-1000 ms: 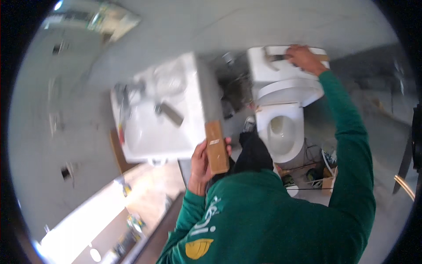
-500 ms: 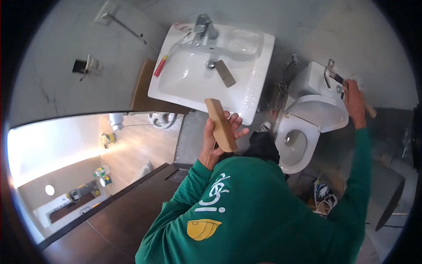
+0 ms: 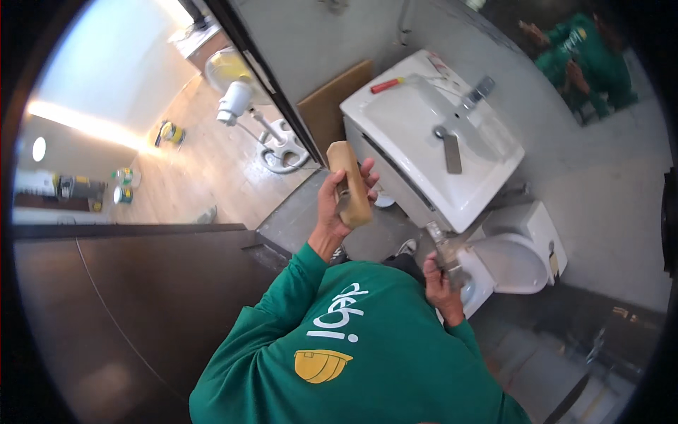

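My left hand (image 3: 337, 205) grips a wooden hand plane (image 3: 351, 185), a tan block with a dark metal piece in its middle, held up in front of my body. The thumb lies along one side and the fingers spread past the other. Lower and to the right, my right hand (image 3: 443, 291) is closed on a hammer (image 3: 445, 251), smeared by motion, near the toilet seat and the basin's front corner. Inside the white basin (image 3: 395, 116) lies a grey rectangular block (image 3: 452, 153) beside the drain.
A red-and-yellow-handled tool (image 3: 387, 85) rests on the basin rim. The toilet (image 3: 512, 261) stands to the right with its lid raised. A brown board (image 3: 332, 106) leans left of the basin. Beyond the dark door (image 3: 127, 297) a white fan (image 3: 240, 106) stands on a wooden floor.
My right hand has brought the hammer from the toilet tank in toward my body. My left hand still holds the plane, now turned more upright. The view has swung left.
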A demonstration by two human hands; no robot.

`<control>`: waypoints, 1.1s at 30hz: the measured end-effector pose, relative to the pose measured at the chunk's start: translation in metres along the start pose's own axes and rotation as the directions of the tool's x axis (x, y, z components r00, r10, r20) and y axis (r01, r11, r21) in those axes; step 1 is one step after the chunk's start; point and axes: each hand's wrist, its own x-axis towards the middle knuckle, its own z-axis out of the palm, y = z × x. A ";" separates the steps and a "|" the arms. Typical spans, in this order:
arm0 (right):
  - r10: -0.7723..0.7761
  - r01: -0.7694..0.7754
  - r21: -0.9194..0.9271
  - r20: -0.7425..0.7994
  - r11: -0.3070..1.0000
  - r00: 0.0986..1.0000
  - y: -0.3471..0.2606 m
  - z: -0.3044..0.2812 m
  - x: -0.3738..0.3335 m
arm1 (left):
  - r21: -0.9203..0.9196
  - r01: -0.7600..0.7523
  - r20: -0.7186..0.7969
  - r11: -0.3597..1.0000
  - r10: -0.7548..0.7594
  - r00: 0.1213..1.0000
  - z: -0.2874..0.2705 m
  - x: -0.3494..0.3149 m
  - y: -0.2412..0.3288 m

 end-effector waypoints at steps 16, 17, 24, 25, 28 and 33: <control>-0.491 0.599 -0.157 0.431 0.785 0.757 -0.079 0.004 0.068 | 0.106 -0.391 -0.238 0.914 0.405 0.883 0.028 -0.014 0.029; -0.526 0.642 -0.197 0.425 0.741 0.737 -0.077 0.019 0.079 | 0.102 -0.382 -0.235 0.919 0.395 0.888 0.030 -0.018 0.021; -0.466 0.565 -0.103 0.456 0.818 0.758 -0.131 -0.021 0.041 | 0.129 -0.403 -0.237 0.906 0.423 0.875 0.032 -0.027 0.011; -0.486 0.585 -0.058 0.494 0.809 0.721 -0.110 -0.025 0.041 | 0.130 -0.405 -0.235 0.905 0.425 0.874 0.037 -0.027 0.009; -0.348 0.557 -0.241 0.571 0.795 0.744 -0.072 -0.009 0.052 | 0.082 -0.368 -0.211 0.926 0.377 0.902 0.040 -0.023 -0.007; -0.081 0.383 -0.460 0.551 0.801 0.831 -0.049 0.003 0.044 | 0.123 -0.389 -0.221 0.913 0.408 0.886 0.030 -0.024 -0.001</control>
